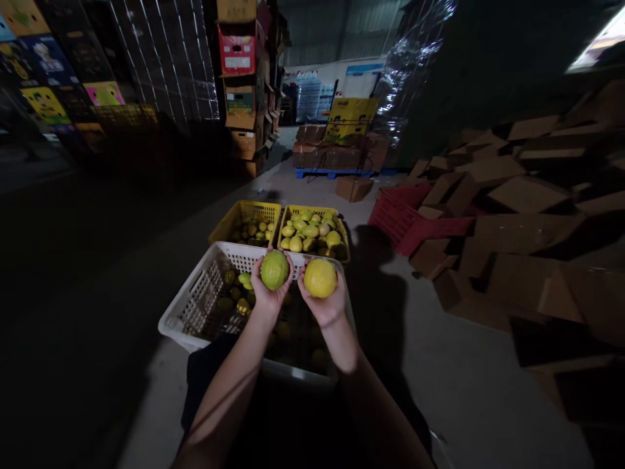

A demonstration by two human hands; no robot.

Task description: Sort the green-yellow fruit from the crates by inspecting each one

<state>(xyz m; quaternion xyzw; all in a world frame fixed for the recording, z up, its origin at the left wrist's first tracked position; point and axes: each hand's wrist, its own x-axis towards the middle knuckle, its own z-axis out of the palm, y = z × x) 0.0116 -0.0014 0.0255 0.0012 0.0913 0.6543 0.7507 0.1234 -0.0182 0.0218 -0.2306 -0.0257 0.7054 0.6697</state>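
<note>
My left hand (266, 294) holds a green round fruit (274, 270), its fingers wrapped round the sides. In my right hand (328, 307) rests a yellow round fruit (319, 278), with the fingers curled about it. Both hands are side by side, apart, above a white slatted crate (190, 286). Inside that crate lie several green and yellow fruits (236, 293), partly in shadow. Beyond it stand two yellow crates: the left one (225, 225) holds smaller yellowish fruits, and the right one (346, 236) is heaped with yellow-green fruits (310, 230).
At the right are a red crate (395, 218) and a large pile of cardboard boxes (527, 241). Stacked cartons (240, 98) stand behind. A blue pallet (332, 174) carries boxes and a yellow carton (352, 119). A small box (353, 188) sits on the floor.
</note>
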